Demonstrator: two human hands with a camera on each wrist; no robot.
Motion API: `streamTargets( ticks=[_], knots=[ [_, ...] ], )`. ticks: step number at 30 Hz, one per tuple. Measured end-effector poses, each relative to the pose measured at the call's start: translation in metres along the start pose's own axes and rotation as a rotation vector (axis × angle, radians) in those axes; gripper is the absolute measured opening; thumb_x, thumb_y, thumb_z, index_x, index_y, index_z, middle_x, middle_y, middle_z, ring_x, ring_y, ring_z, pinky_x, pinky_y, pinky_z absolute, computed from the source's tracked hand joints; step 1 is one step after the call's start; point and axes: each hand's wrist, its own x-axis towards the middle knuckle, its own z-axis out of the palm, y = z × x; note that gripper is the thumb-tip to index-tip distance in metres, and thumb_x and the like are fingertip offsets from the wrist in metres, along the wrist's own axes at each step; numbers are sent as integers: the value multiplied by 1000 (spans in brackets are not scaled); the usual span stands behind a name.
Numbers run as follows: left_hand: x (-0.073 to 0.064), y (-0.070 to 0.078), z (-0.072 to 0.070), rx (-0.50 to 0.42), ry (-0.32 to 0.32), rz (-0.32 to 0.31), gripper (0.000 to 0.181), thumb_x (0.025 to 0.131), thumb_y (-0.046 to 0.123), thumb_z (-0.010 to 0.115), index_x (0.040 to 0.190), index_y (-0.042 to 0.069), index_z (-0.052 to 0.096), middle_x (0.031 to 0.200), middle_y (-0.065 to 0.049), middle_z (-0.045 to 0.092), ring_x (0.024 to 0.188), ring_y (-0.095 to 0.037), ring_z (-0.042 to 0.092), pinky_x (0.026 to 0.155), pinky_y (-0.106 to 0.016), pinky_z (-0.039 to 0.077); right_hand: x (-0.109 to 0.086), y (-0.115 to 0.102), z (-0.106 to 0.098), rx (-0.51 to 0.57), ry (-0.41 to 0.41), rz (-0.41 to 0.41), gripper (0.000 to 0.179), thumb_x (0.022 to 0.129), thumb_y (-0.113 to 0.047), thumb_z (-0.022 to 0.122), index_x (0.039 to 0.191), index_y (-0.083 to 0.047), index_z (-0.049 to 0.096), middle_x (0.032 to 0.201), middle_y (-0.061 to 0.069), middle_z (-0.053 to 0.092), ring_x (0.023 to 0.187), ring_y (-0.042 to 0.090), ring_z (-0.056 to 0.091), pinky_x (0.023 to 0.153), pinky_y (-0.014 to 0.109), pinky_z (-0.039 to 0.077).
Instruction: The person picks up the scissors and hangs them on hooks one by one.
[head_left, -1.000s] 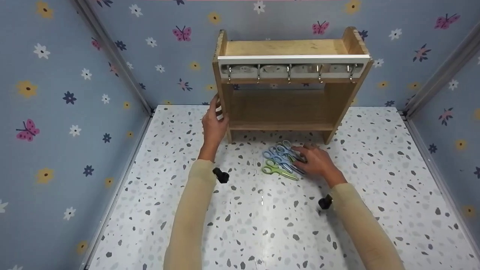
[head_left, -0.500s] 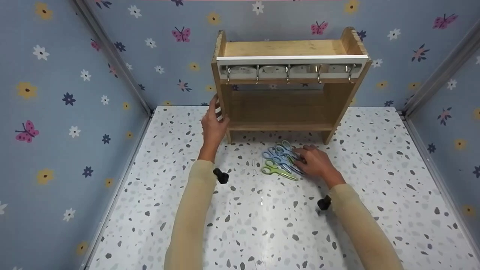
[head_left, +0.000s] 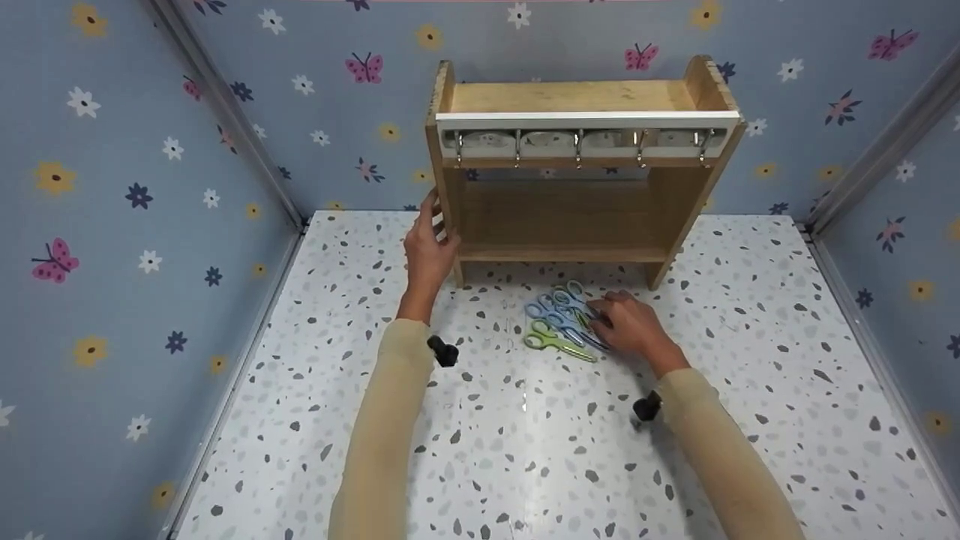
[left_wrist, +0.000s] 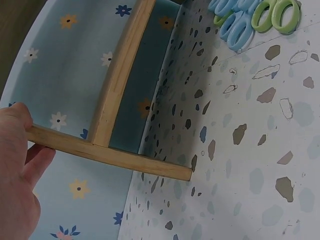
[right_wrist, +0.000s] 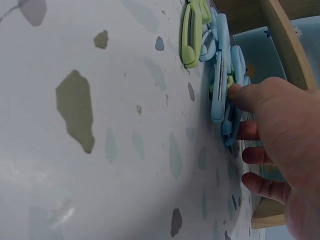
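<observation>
A small wooden shelf [head_left: 562,214] stands upright near the back wall. My left hand [head_left: 429,251] grips its left side panel; in the left wrist view, the thumb and fingers lie on opposite faces of that panel [left_wrist: 125,161]. In front of the shelf lies an overlapping pile of light blue scissors [head_left: 564,322] and green scissors [head_left: 556,341], handles toward the left. My right hand [head_left: 628,322] is at the pile's right side, its thumb and index finger pinching blue scissors [right_wrist: 231,107] near the blade end. The other fingers are bent beside them.
A white rail with several metal hooks [head_left: 578,146] runs across the shelf's upper front. Blue patterned walls [head_left: 360,112] enclose the speckled white tabletop [head_left: 525,450] at the back and both sides. A small black device [head_left: 444,351] sits at the left wrist.
The right hand's fingers have shifted very slightly at the scissors. The left hand, shelf and pile look the same.
</observation>
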Motion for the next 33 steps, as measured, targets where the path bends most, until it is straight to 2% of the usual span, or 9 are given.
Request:
streamTargets(
  ticks=[8,15,19,25,33],
  knots=[
    [0,-1,-1,12,-6,-3,75,104,-2,71,172,9,42,161,-27,62,147,-43,68,113,-51,65,1,-1,1,38,-2,27,42,103,-20,76,142,-3,76,118,19,78,108,37,71,92,60,62],
    [0,-1,-2,14,-18,13,74,105,-1,72,172,7,41,160,-28,61,142,-46,71,111,-53,66,2,1,2,57,-13,61,39,105,-23,77,140,-5,77,106,15,74,94,29,63,82,51,55],
    [1,1,-1,11,-19,15,74,105,-1,72,171,6,42,161,-28,61,145,-46,69,113,-52,65,3,1,0,86,-25,97,39,105,-24,77,139,-6,77,109,15,75,96,29,64,84,49,55],
    [1,2,-1,8,-16,7,74,105,-2,72,172,6,42,160,-27,62,146,-45,69,113,-52,64,5,-1,-3,131,-59,153,40,105,-23,78,140,-7,75,116,17,77,101,32,69,91,53,60],
    [0,0,-1,-3,-10,33,71,105,-1,71,170,5,44,159,-28,62,144,-46,70,112,-54,65,6,-1,-3,144,-65,157,37,103,-20,78,137,-8,74,112,15,78,97,30,69,88,51,59]
  ],
)
